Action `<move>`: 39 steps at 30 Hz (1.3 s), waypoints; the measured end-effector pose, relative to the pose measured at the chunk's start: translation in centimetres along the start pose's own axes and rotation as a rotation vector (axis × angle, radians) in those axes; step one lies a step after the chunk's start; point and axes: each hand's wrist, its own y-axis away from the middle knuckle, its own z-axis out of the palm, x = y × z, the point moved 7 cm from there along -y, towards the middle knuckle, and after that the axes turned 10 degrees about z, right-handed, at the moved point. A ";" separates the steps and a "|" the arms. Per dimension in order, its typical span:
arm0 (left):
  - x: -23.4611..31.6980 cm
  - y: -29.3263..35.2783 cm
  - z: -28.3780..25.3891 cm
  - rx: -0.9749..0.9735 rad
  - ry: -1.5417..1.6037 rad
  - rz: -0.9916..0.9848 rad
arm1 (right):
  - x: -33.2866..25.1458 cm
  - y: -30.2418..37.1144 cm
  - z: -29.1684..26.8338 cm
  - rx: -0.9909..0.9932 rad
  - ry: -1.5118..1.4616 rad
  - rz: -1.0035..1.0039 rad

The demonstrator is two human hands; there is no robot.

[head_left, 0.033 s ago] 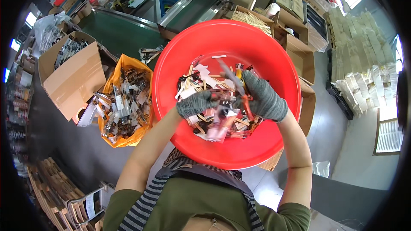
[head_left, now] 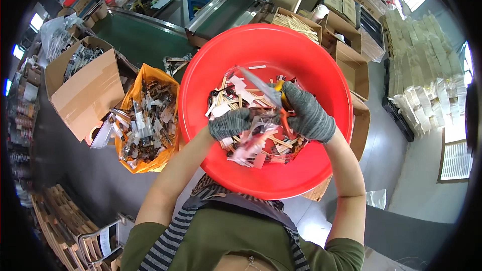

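Over a wide red tub (head_left: 321,70), my right hand (head_left: 312,115) in a grey knit glove grips scissors (head_left: 264,88) with orange and yellow handles. Their blades are smeared by motion and point up and to the left. My left hand (head_left: 229,123), gloved the same way, is closed on a clear plastic packet (head_left: 249,144) that hangs down blurred between the hands. What is inside the packet is hard to make out. Beneath, wooden sticks (head_left: 279,142), white paper slips (head_left: 240,88), dark spoon-like pieces and plastic scraps lie heaped in the tub.
Left of the tub stands an orange bag (head_left: 145,73) full of small packets. Beyond it is an open cardboard box (head_left: 88,90) with more packets. A green conveyor belt (head_left: 140,37) runs behind. At the far right are a box of wooden sticks (head_left: 296,23) and stacked whitish bundles (head_left: 427,65).
The scissors' blades have swung further left and lower, nearer the left hand. The blurred packet has shifted slightly; both hands stay almost in place.
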 end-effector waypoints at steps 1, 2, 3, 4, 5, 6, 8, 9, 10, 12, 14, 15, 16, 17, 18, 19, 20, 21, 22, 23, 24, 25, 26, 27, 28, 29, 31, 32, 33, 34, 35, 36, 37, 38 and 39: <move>0.3 0.2 0.0 -0.001 0.100 0.000 | -0.3 -0.2 0.1 -0.003 0.002 -0.002; -0.1 0.7 0.4 0.056 0.409 -0.113 | -0.1 -0.5 0.3 0.004 -0.010 0.063; -0.4 1.4 1.1 0.115 0.718 -0.226 | 0.2 -0.8 0.5 0.010 -0.023 0.130; 1.3 1.2 0.7 0.123 0.720 -0.226 | -0.2 -0.9 0.4 0.105 -0.032 0.102; 3.9 0.3 0.3 -0.007 0.456 -0.151 | 0.0 -0.7 0.5 0.100 -0.030 0.102; 5.3 -0.1 0.1 -0.130 0.186 -0.077 | 0.5 -0.7 0.4 0.103 -0.182 0.107; 5.8 -0.3 -0.6 0.038 0.481 0.045 | 0.7 -0.8 0.4 0.055 -0.440 0.201; 6.0 -0.3 -1.7 0.206 0.769 0.172 | 1.3 -1.2 1.0 0.051 -0.441 0.205; 4.5 -0.2 -2.4 0.216 0.669 0.120 | 2.0 -1.6 1.8 0.090 -0.194 0.193; 6.7 -0.5 -3.0 0.191 0.561 0.179 | 1.5 -2.6 3.1 0.080 -0.160 0.134; 5.4 0.3 -2.9 0.168 0.187 0.138 | 1.0 -3.4 3.2 0.163 -0.080 0.177; 4.6 0.8 -2.4 0.304 0.194 0.089 | 0.8 -3.7 2.8 0.213 -0.062 0.226; 4.0 1.0 -2.3 0.368 0.471 -0.006 | 0.6 -4.3 2.7 0.235 -0.114 0.200; 3.6 1.3 -2.2 0.431 0.746 -0.101 | 0.3 -4.5 2.7 0.227 -0.118 0.191; 3.1 1.4 -3.2 0.475 0.562 -0.035 | -0.6 -4.7 2.4 0.244 -0.184 0.140; 3.3 2.1 -4.0 0.470 0.525 0.097 | -1.4 -5.0 2.3 0.255 -0.253 0.083; 4.2 2.6 -4.5 0.525 0.534 0.029 | -0.5 -5.6 2.6 0.251 -0.411 0.115; 5.3 3.3 -5.3 0.583 0.540 -0.040 | 1.2 -5.8 2.7 0.266 -0.231 0.089; 7.2 4.8 -6.6 0.630 0.526 -0.161 | 0.5 -6.0 2.8 0.270 -0.263 0.038; 9.0 6.6 -8.5 0.645 0.376 -0.185 | -0.5 -6.0 3.2 0.269 -0.297 -0.018; 9.3 8.9 -10.1 0.724 0.414 -0.194 | -0.5 -5.9 4.2 0.210 -0.136 -0.071; 9.8 11.2 -11.6 0.807 0.448 -0.196 | -0.1 -5.7 5.5 0.156 0.024 -0.134; 8.9 13.7 -13.0 0.864 0.372 -0.333 | 2.0 -6.0 8.2 -0.023 0.055 -0.010; 9.1 14.9 -14.0 0.889 0.402 -0.262 | 6.6 -6.4 11.6 -0.165 -0.139 0.136; 9.7 15.8 -14.8 0.917 0.309 -0.281 | 10.0 -6.3 14.7 -0.215 -0.219 0.158; 10.3 17.2 -15.4 0.958 0.212 -0.311 | 9.3 -7.1 16.7 -0.280 -0.304 0.176; 9.5 21.2 -16.2 0.950 0.112 -0.362 | 3.7 -8.3 18.9 -0.426 0.051 0.058; 9.2 22.3 -16.3 0.893 0.032 -0.399 | 0.7 -9.4 19.4 -0.455 0.080 0.019; 9.3 23.0 -16.3 0.905 0.031 -0.406 | -0.5 -10.5 20.3 -0.443 0.159 -0.065; 9.6 23.5 -16.5 0.899 -0.055 -0.385 | -1.2 -11.6 21.4 -0.466 0.176 -0.070; 10.0 24.1 -16.8 0.891 -0.142 -0.364 | -1.8 -12.6 22.5 -0.490 0.191 -0.077; 9.9 24.9 -17.1 0.899 -0.141 -0.369 | -1.3 -13.4 24.3 -0.589 0.076 0.011; 9.5 26.1 -17.3 0.924 -0.046 -0.413 | -2.2 -14.2 25.0 -0.599 0.076 0.006; 9.0 27.3 -17.5 0.946 0.049 -0.454 | -3.1 -14.9 25.6 -0.606 0.084 0.012; 8.5 28.5 -17.6 0.967 0.145 -0.494 | -4.0 -15.6 26.2 -0.611 0.091 0.018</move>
